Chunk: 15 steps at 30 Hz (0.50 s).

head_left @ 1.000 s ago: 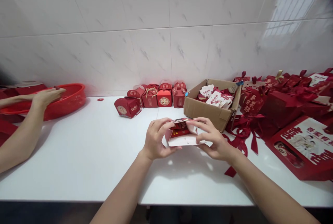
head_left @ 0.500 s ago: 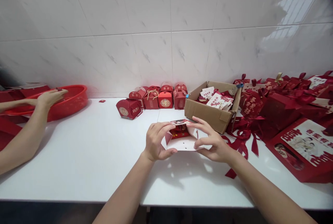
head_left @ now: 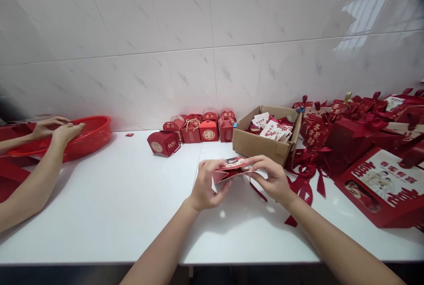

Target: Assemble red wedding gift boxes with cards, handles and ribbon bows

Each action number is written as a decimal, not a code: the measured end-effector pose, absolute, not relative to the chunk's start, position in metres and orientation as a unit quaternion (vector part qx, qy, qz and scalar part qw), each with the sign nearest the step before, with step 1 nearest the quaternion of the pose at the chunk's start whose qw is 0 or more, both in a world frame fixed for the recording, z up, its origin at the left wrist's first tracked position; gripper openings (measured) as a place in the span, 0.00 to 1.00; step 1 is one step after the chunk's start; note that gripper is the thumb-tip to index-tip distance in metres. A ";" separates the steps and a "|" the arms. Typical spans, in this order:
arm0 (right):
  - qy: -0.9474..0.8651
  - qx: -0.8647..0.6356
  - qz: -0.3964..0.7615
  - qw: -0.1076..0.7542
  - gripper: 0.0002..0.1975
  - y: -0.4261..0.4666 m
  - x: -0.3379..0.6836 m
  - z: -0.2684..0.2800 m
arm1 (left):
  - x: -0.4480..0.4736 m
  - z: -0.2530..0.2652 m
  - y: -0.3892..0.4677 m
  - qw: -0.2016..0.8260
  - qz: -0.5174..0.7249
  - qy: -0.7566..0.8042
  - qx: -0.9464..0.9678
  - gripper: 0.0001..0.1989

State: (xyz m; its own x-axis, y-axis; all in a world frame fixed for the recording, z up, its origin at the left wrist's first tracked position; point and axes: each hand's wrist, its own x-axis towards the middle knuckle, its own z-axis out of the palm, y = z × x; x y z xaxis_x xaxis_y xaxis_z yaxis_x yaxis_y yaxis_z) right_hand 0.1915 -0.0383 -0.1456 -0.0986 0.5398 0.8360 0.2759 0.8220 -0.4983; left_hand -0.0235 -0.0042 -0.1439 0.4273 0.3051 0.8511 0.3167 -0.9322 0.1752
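Note:
Between my two hands is a small red gift box (head_left: pixel 233 163) with a white picture panel on top, its mouth facing me and drawn nearly flat. My left hand (head_left: pixel 208 185) grips its left side, thumb below and fingers above. The right corner is pinched by my right hand (head_left: pixel 270 179). A thin dark-red ribbon (head_left: pixel 258 189) hangs from the box beside my right fingers. What lies inside is mostly hidden by the narrowed opening.
Several red gift boxes (head_left: pixel 191 130) stand by the wall. Right of them, a cardboard box (head_left: pixel 260 147) holds red-and-white cards. Ribbons (head_left: pixel 304 179) and red gift bags (head_left: pixel 380 179) crowd the right. At left, another person's hands (head_left: pixel 62 133) work over a red basin (head_left: pixel 99 133).
The gift box's mouth has gone from wide to narrow, its edges pressed together. The ribbon now hangs below it. The other person's hands have come together over the basin.

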 end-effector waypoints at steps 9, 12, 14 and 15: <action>-0.653 -0.305 0.215 0.659 0.20 -0.035 0.186 -0.158 | -0.021 -0.140 -0.004 -0.148 -0.547 -0.190 -0.802 0.03; -0.632 -0.307 0.239 0.670 0.19 -0.035 0.184 -0.157 | -0.021 -0.141 -0.005 -0.185 -0.568 -0.213 -0.774 0.02; -0.611 -0.308 0.281 0.673 0.17 -0.036 0.183 -0.155 | -0.019 -0.143 -0.006 -0.219 -0.593 -0.215 -0.744 0.08; -0.603 -0.305 0.301 0.673 0.17 -0.037 0.182 -0.154 | -0.019 -0.144 -0.005 -0.236 -0.607 -0.213 -0.729 0.15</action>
